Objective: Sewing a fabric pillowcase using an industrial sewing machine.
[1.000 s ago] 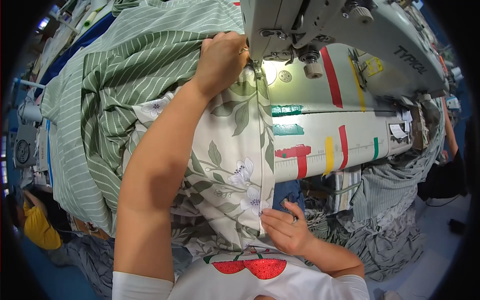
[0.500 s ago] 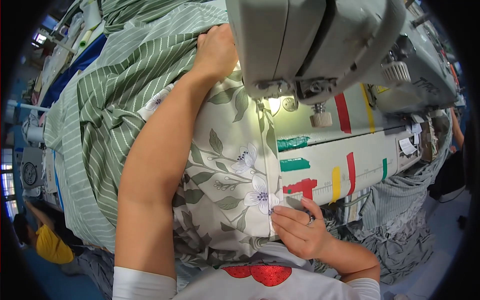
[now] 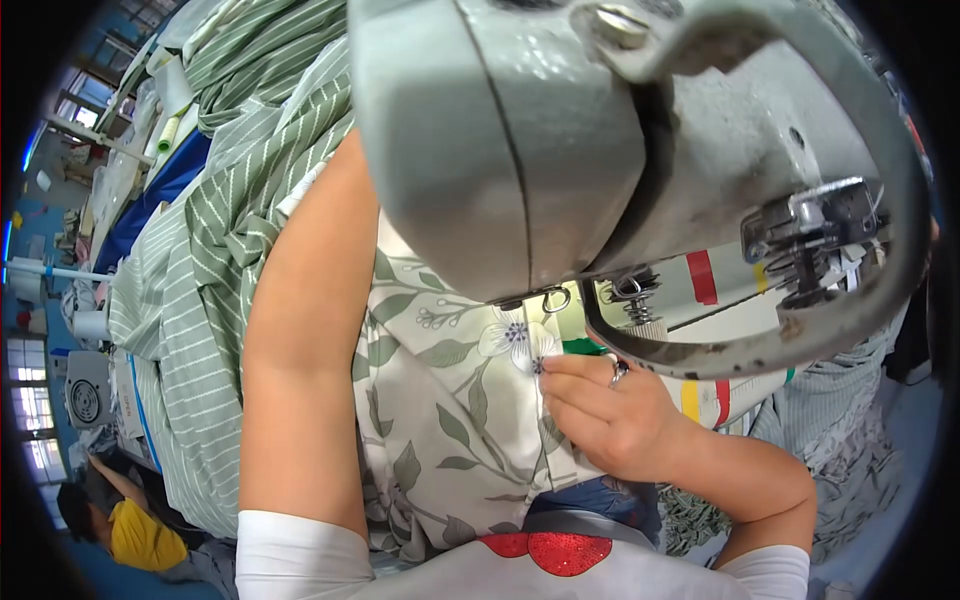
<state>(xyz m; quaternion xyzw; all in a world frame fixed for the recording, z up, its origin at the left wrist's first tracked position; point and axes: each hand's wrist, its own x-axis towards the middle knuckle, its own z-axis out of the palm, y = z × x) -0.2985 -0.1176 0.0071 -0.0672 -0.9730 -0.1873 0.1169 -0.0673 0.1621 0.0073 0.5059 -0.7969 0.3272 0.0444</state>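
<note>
White fabric printed with grey-green leaves and pale flowers (image 3: 420, 400) lies over my front and runs up under the sewing machine head (image 3: 450, 160). My right hand (image 3: 615, 415), a ring on one finger, pinches the fabric's right-hand edge just below the machine head. My left forearm reaches up across the left side of the fabric, and the hand itself is hidden behind the machine head. Green fabric with white stripes (image 3: 210, 300) is bunched to the left of that arm. The needle area is also covered by the head.
A curved metal rod (image 3: 700, 355) hangs at the machine's front right. Red tape (image 3: 702, 278) marks the machine bed. Crumpled grey cloth (image 3: 830, 450) hangs at right. A person in a yellow top (image 3: 145, 535) is at lower left, below a grey box with a round grille (image 3: 88, 400).
My view has moved closer to the machine, whose head now covers my left hand. The floral fabric and my right hand, still pinching its edge, have shifted forward along the machine bed.
</note>
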